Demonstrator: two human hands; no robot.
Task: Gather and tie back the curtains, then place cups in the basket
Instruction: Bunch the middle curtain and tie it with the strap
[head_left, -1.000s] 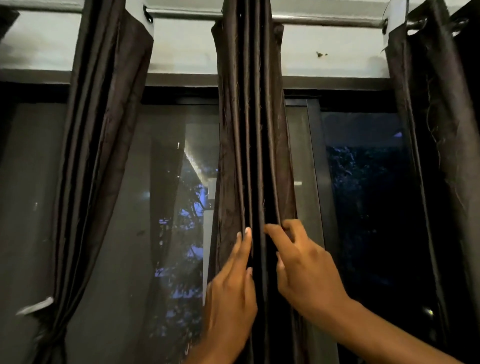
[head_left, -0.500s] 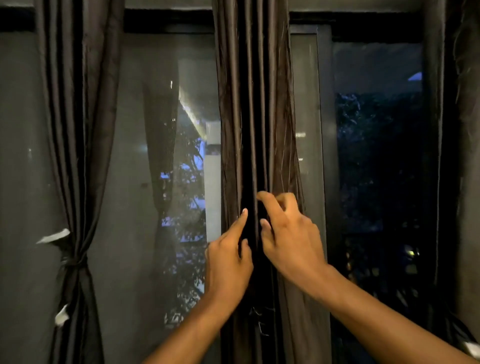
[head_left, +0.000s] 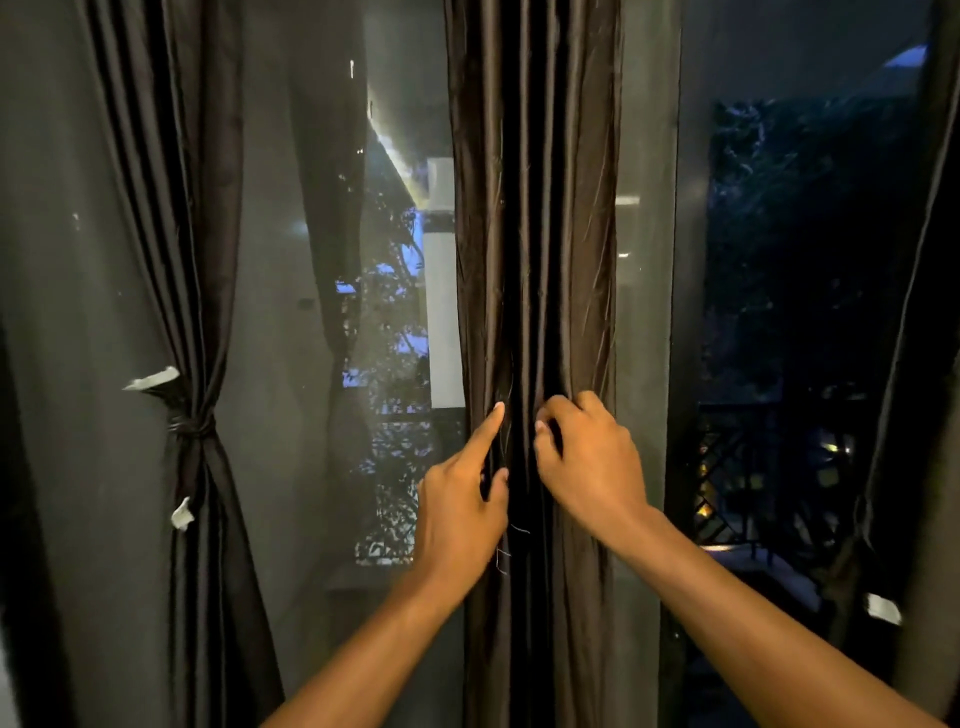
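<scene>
A dark brown middle curtain hangs in narrow gathered folds before the window. My left hand touches its left folds, the index finger straight and pointing up, the other fingers tucked into the cloth. My right hand has its fingers curled into the right folds and grips them. At the left hangs another curtain, tied at its waist with a knot. A third curtain runs down the right edge. No cups or basket are in view.
Behind the curtains is a dark window pane with reflections and trees outside. A vertical window frame stands just right of the middle curtain. A lattice railing shows outside at the right. White tags stick out from the left curtain.
My view has dropped from the curtain rod to the curtains' waist. Both hands stay on the middle curtain; the right fingers have curled tighter into the folds.
</scene>
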